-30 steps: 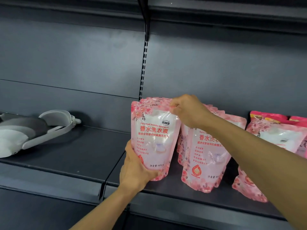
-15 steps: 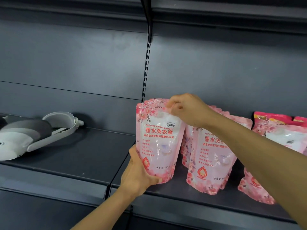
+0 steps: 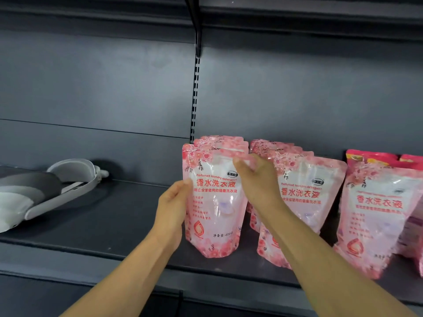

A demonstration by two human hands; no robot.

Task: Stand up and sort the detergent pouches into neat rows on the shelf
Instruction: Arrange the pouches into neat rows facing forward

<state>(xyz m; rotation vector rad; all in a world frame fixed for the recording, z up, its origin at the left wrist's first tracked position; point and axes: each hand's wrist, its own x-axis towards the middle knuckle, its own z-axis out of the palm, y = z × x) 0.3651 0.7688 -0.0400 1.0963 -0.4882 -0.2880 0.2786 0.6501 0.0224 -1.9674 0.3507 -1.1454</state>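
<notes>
1. Front pink detergent pouch (image 3: 215, 202) stands upright on the dark shelf (image 3: 128, 216), just right of the slotted upright (image 3: 195, 99), more pouches stacked behind it.
2. Left hand (image 3: 172, 207) rests flat against the pouch's left edge, fingers straight, not curled round it.
3. Right hand (image 3: 256, 179) is blurred at the pouch's upper right; cannot tell if it grasps or just touches.
4. Second pouch row (image 3: 304, 202) stands just beside to the right; third row (image 3: 375, 213) further right, leaning.
5. Grey-white headset (image 3: 41, 191) lies on the shelf, well apart to the left.
</notes>
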